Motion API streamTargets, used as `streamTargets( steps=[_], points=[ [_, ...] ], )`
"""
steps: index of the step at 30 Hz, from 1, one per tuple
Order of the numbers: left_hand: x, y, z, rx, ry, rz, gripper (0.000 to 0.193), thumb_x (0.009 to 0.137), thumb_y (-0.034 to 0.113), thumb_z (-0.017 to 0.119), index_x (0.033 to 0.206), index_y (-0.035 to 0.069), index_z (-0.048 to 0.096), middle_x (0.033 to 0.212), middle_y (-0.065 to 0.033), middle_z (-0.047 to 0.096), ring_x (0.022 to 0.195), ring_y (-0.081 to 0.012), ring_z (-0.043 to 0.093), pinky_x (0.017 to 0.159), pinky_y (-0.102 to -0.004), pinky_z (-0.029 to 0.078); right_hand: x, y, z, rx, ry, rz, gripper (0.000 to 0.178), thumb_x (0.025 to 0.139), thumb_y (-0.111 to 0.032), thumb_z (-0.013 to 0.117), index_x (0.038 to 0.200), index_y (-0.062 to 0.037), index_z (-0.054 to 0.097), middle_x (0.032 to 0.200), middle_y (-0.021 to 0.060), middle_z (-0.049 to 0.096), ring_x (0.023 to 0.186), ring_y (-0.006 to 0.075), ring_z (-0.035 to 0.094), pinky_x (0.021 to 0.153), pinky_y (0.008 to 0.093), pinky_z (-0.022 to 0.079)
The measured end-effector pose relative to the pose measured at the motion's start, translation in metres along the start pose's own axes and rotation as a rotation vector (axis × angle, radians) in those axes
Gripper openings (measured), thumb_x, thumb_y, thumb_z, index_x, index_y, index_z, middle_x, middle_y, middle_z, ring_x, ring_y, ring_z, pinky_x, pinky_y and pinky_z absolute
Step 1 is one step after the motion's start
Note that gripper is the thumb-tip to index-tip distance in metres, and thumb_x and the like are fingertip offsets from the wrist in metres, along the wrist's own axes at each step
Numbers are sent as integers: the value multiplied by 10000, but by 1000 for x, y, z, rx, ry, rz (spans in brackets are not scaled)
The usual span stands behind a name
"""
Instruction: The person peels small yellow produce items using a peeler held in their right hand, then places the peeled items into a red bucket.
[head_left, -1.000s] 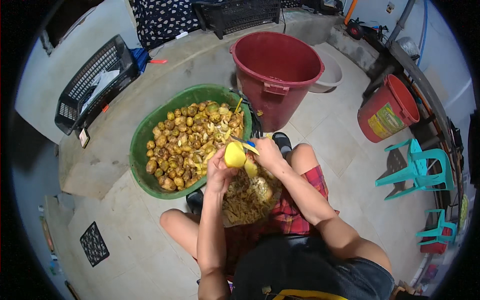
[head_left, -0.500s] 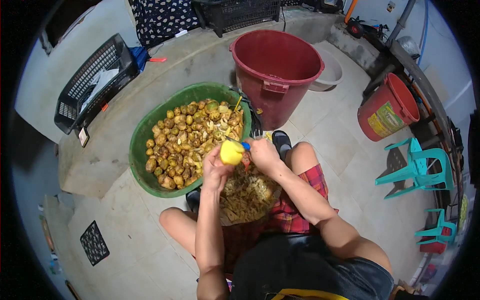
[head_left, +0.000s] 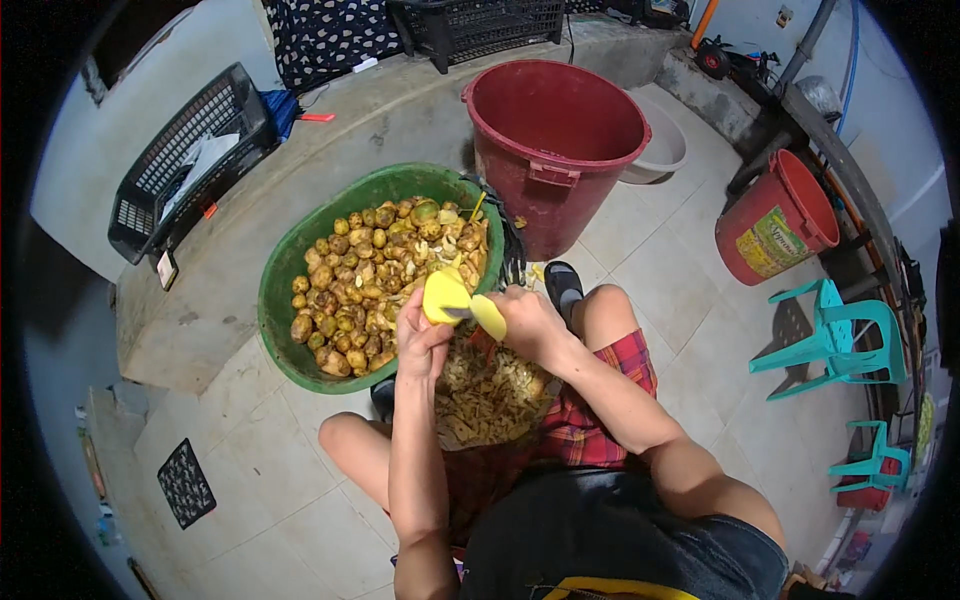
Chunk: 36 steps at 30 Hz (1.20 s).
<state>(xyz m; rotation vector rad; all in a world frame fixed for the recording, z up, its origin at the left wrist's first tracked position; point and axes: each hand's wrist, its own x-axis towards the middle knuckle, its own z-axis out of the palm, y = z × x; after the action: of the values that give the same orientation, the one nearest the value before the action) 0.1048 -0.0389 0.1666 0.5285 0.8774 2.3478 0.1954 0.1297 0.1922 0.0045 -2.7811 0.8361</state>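
Note:
My left hand (head_left: 421,335) grips a bright yellow peeled potato (head_left: 443,293) over the near rim of a green basin (head_left: 283,345). My right hand (head_left: 530,324), close beside it, is closed round a small knife (head_left: 457,313); its blade lies against the potato and its handle is hidden by my fingers. A flat yellow slice (head_left: 488,317) sits by the blade, next to my right fingers. In the basin are many brown-skinned potatoes (head_left: 345,285) and some pale pieces. Below my hands, a heap of yellowish peelings (head_left: 490,400) lies between my legs.
Beyond the basin stands a large dark red tub (head_left: 540,200), with a pale bowl (head_left: 665,150) behind it. A red bucket (head_left: 765,225) and turquoise chairs (head_left: 840,335) are at the right. A black crate (head_left: 190,160) rests on the concrete ledge (head_left: 200,300) at left.
My left hand has moved slightly left and up with the potato, turning it. The knife's blue handle is now covered, and a yellow slice shows beside my right hand.

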Motion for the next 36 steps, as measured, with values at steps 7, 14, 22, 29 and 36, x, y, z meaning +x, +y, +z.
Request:
streamTargets(
  steps=[7,14,22,29,36],
  points=[
    [-7,-1,6,-43,-34,-89,732,601,60,684,1285,-85,469,1201,-130,603,1114,-229,591,1029,-323,417,23,42,26,-168,-40,241,198,787,-75,605,941,46,632,858,276,630,831,424,646,732,500,526],
    [-5,8,11,-83,-7,-79,757,578,43,675,1295,-72,460,1180,-115,602,1100,-225,592,1007,-312,431,11,18,2,-106,-6,172,148,786,-48,583,891,40,638,877,271,642,842,419,651,739,487,528],
    [-7,4,14,-109,10,-67,865,555,59,721,1352,-63,406,1246,-129,566,1213,-238,532,1094,-339,366,18,48,12,-89,68,234,208,762,-139,733,877,20,665,729,253,641,754,424,644,687,478,522],
    [-9,4,2,-258,-5,-35,949,603,183,755,1407,-89,332,1403,-183,463,1311,-306,449,1171,-450,270,9,41,11,52,55,171,291,770,-212,771,934,12,681,770,263,642,769,428,639,700,471,510],
    [-7,6,4,-438,35,-42,991,582,223,775,1397,-111,321,1399,-193,459,1291,-350,453,1158,-438,319,5,42,5,219,58,212,326,752,-260,795,942,-16,691,750,232,648,738,398,649,683,425,505]
  ],
)
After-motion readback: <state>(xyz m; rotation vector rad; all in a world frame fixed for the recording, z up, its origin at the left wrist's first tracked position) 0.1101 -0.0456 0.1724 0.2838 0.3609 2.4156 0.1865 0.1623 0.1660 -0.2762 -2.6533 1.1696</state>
